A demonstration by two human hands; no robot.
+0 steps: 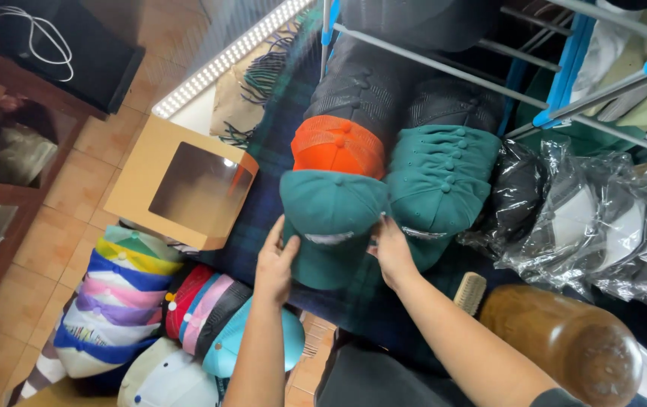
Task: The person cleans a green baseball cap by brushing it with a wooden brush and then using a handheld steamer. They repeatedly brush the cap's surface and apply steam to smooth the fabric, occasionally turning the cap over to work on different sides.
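A teal green cap (332, 218) lies brim toward me on a dark plaid cloth (263, 188). My left hand (274, 264) grips its left edge and my right hand (391, 252) grips its right edge. Just behind it sits an orange cap (338, 145) at the front of a row of dark caps (365, 90). To the right lies a stack of more teal caps (440, 177).
A tan cardboard box with a clear window (188, 185) stands to the left. Stacks of colourful caps (124, 301) lie lower left. Plastic-wrapped caps (587, 226) sit right, under a grey and blue rack (564, 83). A brown wooden head form (564, 339) and a brush (471, 292) lie near my right arm.
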